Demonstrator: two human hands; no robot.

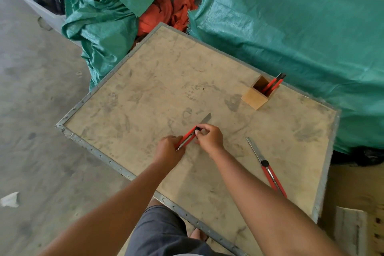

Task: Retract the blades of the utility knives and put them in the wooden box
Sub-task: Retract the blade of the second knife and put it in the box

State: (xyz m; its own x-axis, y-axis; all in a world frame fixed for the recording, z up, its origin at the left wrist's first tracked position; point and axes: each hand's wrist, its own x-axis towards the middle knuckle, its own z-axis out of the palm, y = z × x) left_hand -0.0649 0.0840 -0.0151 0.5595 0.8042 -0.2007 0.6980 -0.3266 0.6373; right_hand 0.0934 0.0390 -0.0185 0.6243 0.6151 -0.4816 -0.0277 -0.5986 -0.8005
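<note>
A red utility knife (188,136) lies low over the middle of the board, its grey blade sticking out toward the far right. My left hand (168,149) grips its handle end. My right hand (209,137) pinches the black slider near the blade end. A second red utility knife (266,167) lies on the board to the right, its long blade extended and pointing away from me. The wooden box (256,97) stands upright near the board's far right edge, and red knives (273,84) stick out of it.
The work surface is a dirty tan board (145,89) with a metal rim. Green tarps (291,33) and orange cloth (160,12) lie behind it. Concrete floor is on the left, cardboard (353,193) on the right.
</note>
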